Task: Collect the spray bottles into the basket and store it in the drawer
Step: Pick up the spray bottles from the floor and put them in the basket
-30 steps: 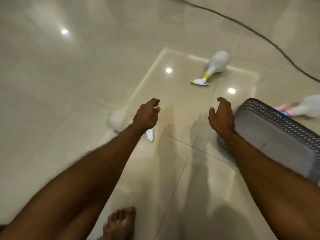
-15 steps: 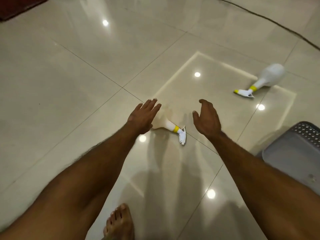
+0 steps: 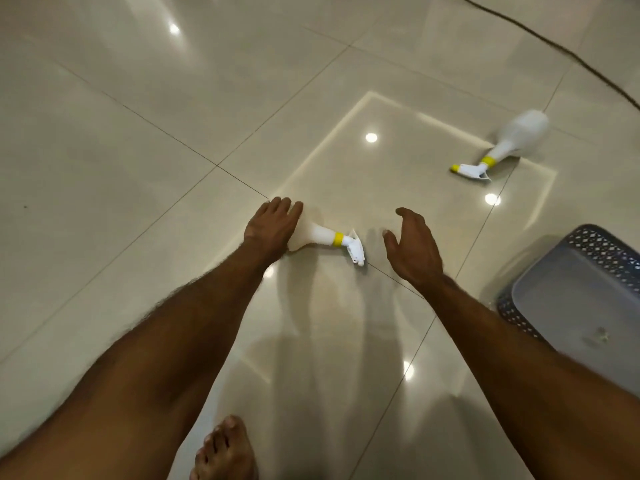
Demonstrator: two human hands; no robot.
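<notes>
A white spray bottle (image 3: 323, 237) with a yellow collar lies on its side on the tiled floor, nozzle pointing right. My left hand (image 3: 272, 227) rests on top of its body, fingers laid over it, hiding most of the body. My right hand (image 3: 414, 249) hovers open just right of the nozzle, not touching it. A second white spray bottle (image 3: 509, 145) with a yellow collar lies farther back on the right. The grey perforated basket (image 3: 609, 251) stands at the right edge, and I see nothing inside it.
A dark cable (image 3: 540, 36) runs across the floor at the top right. My bare foot (image 3: 225, 452) is at the bottom centre. The glossy floor tiles (image 3: 104, 168) reflect ceiling lights.
The view has swung left, so the basket slid to the right edge and a pink-nozzled bottle left the view. My left hand came down onto the near bottle. My right hand stayed open.
</notes>
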